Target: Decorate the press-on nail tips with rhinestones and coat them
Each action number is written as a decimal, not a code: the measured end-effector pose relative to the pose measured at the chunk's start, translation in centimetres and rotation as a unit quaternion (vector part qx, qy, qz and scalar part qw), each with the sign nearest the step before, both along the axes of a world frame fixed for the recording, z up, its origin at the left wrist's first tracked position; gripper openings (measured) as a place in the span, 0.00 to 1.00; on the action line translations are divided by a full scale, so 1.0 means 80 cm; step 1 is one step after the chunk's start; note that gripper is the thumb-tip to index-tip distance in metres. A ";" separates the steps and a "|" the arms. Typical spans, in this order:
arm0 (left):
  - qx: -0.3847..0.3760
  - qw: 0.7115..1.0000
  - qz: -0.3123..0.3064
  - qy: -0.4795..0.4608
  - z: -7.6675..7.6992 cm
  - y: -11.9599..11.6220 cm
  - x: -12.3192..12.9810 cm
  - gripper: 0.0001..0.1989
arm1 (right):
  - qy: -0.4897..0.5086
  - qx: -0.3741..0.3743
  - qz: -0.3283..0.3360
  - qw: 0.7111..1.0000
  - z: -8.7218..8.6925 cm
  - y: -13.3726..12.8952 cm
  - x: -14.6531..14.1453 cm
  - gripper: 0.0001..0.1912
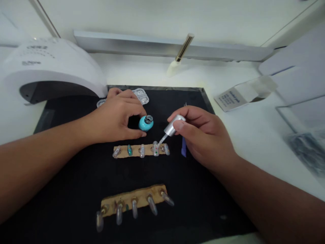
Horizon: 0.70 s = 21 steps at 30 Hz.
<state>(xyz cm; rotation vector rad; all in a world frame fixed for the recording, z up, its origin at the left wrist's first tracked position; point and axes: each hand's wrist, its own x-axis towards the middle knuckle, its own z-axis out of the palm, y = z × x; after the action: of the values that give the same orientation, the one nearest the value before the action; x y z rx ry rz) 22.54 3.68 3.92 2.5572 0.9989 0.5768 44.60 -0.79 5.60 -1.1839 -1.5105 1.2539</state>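
Note:
My right hand [203, 135] pinches the silver cap of a nail polish brush [173, 126]. The brush slants down and left, its tip at a clear press-on nail with coloured dots [155, 149]. That nail sits on the upper cardboard strip [135, 151], among several other decorated nails, one of them green. My left hand [122, 115] holds an uncapped turquoise polish bottle [146, 123] between thumb and index finger, just above the strip. Closer to me lies a second cardboard strip [142, 197] with several shiny nails on small stands.
A white nail lamp [56, 64] stands at the left. Behind my left hand is a clear case of small gems [141, 96]. A pale bottle with a gold cap [175, 66] stands at the back. An open alcohol pad box [232, 99] lies right; a purple-handled tool [183, 148] is near my right hand.

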 end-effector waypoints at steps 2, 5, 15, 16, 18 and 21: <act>-0.002 1.000 0.002 0.000 0.000 0.000 0.000 0.12 | -0.009 0.005 -0.014 1.000 -0.001 0.001 0.000 0.02; -0.003 1.000 0.005 0.004 0.001 0.000 0.000 0.12 | -0.018 -0.003 -0.034 0.999 -0.003 0.003 0.001 0.02; 0.013 1.000 -0.003 0.012 0.003 0.000 0.000 0.12 | 0.001 -0.021 0.007 1.000 0.002 -0.004 0.003 0.03; 0.011 1.000 -0.003 0.010 0.003 0.000 0.000 0.12 | -0.009 -0.023 0.015 1.000 0.003 -0.005 0.001 0.03; 0.005 1.000 -0.001 0.006 0.002 0.000 0.000 0.12 | -0.027 -0.020 0.019 0.999 0.005 -0.006 -0.001 0.02; -0.002 1.000 0.002 0.005 0.001 0.000 0.000 0.12 | -0.037 -0.003 0.000 0.999 0.004 -0.004 -0.002 0.02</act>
<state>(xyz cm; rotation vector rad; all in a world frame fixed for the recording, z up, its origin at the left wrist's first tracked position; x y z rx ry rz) 22.51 3.69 3.99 2.5579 1.0090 0.5624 44.43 -1.08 5.95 -1.2466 -1.5615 1.2268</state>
